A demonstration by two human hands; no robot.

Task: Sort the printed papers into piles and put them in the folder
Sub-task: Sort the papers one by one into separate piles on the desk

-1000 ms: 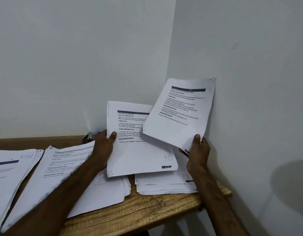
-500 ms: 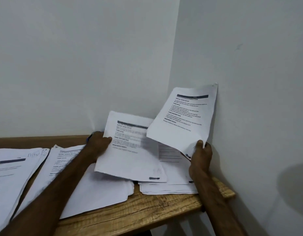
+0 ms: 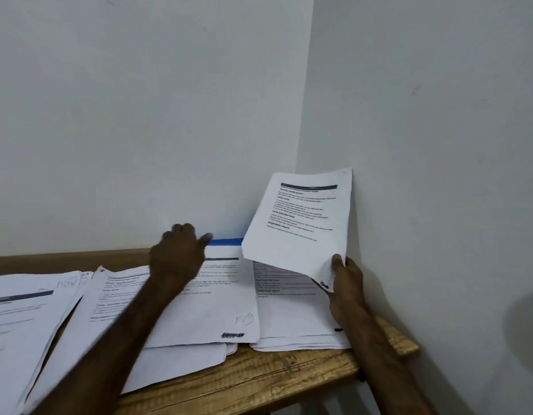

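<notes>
Walls (image 3: 139, 115) take up most of my view: two flat planes of matte white paint that meet in one straight corner seam. Below them sits one desk (image 3: 259, 381) of brown wood, its grain rough and streaked, its right end cut square close to the right-hand wall.

Four piles of printed paper lie on it side by side, all white rectangular sheets with black text and a dark header bar. The far-left pile (image 3: 19, 313) fans out loosely. The second pile (image 3: 109, 307) runs under my left forearm. The third pile (image 3: 223, 298) overlaps it and carries a pen mark near its lower corner. The right pile (image 3: 292, 322) is the neatest, showing layered edges at the front.

One held paper (image 3: 301, 223) stands tilted above the right pile, its top corner against the wall; I cannot tell if it is one sheet or several. My right hand (image 3: 346, 283) pinches its lower corner, thumb on top.

My left hand (image 3: 177, 259) is blurred above the third pile, fingers (image 3: 184, 229) loosely curled, thumb out, gripping nothing that I can see.

One narrow blue strip (image 3: 225, 242) lies flat behind the third pile.
</notes>
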